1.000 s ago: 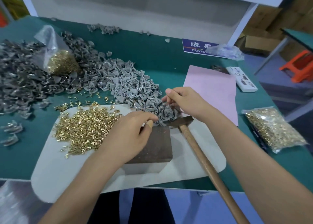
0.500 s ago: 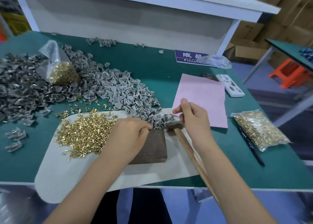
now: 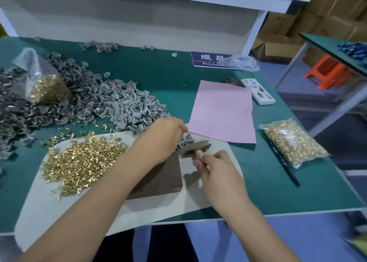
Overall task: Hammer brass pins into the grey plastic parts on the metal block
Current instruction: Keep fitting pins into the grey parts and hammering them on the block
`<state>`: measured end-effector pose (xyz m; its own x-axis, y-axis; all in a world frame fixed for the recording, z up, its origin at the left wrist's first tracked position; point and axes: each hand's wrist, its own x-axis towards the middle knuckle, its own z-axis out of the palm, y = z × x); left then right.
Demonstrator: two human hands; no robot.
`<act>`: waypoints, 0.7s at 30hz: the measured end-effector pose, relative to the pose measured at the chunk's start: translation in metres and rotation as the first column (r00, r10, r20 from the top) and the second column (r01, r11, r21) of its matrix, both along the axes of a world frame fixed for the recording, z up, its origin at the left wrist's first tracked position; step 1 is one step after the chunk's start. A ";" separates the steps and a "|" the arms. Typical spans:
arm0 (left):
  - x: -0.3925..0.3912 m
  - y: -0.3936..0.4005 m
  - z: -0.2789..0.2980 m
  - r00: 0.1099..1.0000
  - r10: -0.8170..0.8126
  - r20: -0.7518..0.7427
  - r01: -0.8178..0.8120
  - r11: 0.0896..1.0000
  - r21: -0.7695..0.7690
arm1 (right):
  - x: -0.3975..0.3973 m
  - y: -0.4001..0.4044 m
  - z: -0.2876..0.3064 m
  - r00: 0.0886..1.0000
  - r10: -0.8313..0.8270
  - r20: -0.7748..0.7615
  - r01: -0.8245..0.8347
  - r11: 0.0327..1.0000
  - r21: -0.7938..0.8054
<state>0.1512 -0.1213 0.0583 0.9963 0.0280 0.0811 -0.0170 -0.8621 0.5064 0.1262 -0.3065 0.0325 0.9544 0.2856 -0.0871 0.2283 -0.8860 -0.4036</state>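
A dark metal block [image 3: 162,178] lies on a white mat [image 3: 49,212] at the table's near edge. My left hand [image 3: 158,138] reaches over the block's far end and its fingers curl onto small grey plastic parts [image 3: 185,140] there. My right hand [image 3: 216,172] grips the wooden handle of a hammer just behind its dark head [image 3: 195,147], which lies across the block's far right corner. Loose brass pins [image 3: 83,158] are heaped on the mat to the left. A big pile of grey plastic parts [image 3: 127,105] spreads behind.
A pink sheet [image 3: 222,111] lies to the right of the pile. A clear bag of brass pins [image 3: 294,142] and a black pen [image 3: 286,164] sit at the right. Another bag of pins [image 3: 49,89] rests on darker parts [image 3: 12,111] at left. A white remote [image 3: 258,91] lies behind.
My right hand left the grey pile, slid down and took hold of the hammer handle near the head. My left hand stayed at the block's far end.
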 end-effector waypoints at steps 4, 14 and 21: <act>0.018 0.001 0.000 0.995 -0.091 -0.029 0.095 0.986 0.139 | 0.002 -0.016 -0.005 0.997 -0.002 0.076 -0.004 0.997 0.082; 0.038 -0.016 -0.018 0.997 -0.073 0.010 0.065 0.939 0.337 | 0.006 -0.043 -0.014 0.977 -0.121 0.174 0.107 0.990 0.088; 0.045 -0.015 -0.019 0.990 -0.138 0.019 0.121 0.923 0.366 | -0.008 -0.034 0.002 0.961 -0.247 0.124 0.129 0.797 0.590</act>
<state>0.1960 -0.1364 0.0389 0.9845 -0.1405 0.1046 -0.1558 -0.9754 0.1557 0.1179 -0.3402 0.0348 0.9753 0.0395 0.2173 0.2038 -0.5403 -0.8164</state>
